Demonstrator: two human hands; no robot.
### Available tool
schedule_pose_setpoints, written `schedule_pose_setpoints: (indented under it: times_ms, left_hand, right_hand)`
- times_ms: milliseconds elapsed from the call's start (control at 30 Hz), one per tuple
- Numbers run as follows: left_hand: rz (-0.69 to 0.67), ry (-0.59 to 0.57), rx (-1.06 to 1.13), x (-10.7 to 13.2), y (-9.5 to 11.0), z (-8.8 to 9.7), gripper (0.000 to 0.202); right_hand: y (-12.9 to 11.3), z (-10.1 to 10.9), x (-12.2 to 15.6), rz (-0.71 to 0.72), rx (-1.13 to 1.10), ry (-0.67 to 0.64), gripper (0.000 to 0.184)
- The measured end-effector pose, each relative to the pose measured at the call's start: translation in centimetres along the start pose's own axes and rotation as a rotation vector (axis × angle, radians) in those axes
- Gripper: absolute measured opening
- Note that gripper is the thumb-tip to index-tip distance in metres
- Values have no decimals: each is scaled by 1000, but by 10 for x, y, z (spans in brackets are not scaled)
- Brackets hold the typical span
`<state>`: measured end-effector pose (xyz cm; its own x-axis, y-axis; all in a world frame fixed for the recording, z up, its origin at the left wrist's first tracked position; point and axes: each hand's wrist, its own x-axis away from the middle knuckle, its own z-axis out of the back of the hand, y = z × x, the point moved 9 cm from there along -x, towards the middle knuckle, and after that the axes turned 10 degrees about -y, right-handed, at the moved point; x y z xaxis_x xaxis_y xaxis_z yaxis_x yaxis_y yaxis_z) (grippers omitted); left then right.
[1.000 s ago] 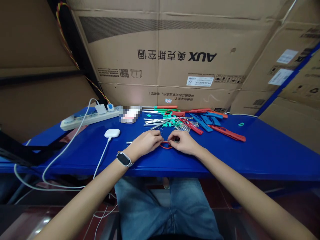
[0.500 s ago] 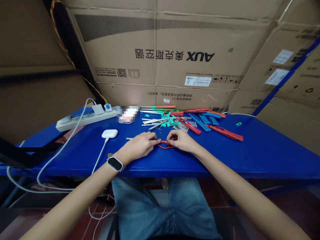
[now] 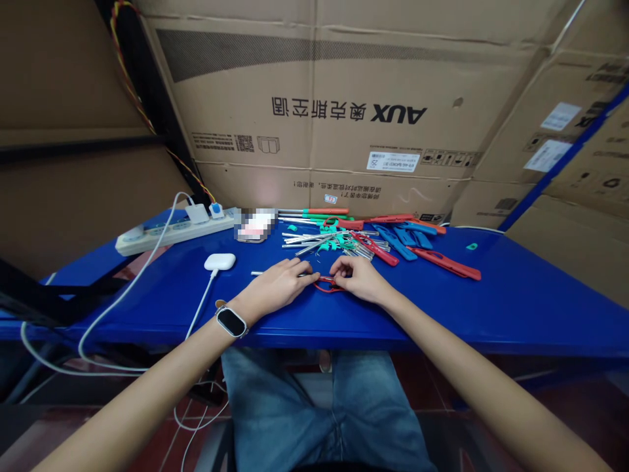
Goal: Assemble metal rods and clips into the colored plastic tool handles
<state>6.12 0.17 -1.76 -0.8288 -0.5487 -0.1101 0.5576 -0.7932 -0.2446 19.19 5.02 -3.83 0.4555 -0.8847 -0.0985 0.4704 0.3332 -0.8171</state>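
Both my hands rest on the blue table near its front edge. My left hand and my right hand pinch the two ends of a small red plastic part that lies between them. A thin metal rod pokes out from under my left hand. A smartwatch sits on my left wrist. Just behind my hands lies a heap of metal rods and green pieces.
Red and blue plastic handles lie right of the heap. A white power strip, a white earbud case on a cable and a small green cap are on the table. Cardboard boxes stand behind it.
My hands have stayed on the red part with only slight finger shifts. The view bobbed a little.
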Motion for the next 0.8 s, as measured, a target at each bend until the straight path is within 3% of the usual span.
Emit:
schedule_pose_setpoints:
  times_ms: [300, 800]
  left_hand:
    - [-46, 23, 22, -4, 7, 3, 29]
    - [18, 4, 162, -7, 5, 4, 29]
  right_hand:
    - [-3, -1, 0, 32, 1, 12, 23]
    - [-7, -2, 3, 73, 107, 15, 13]
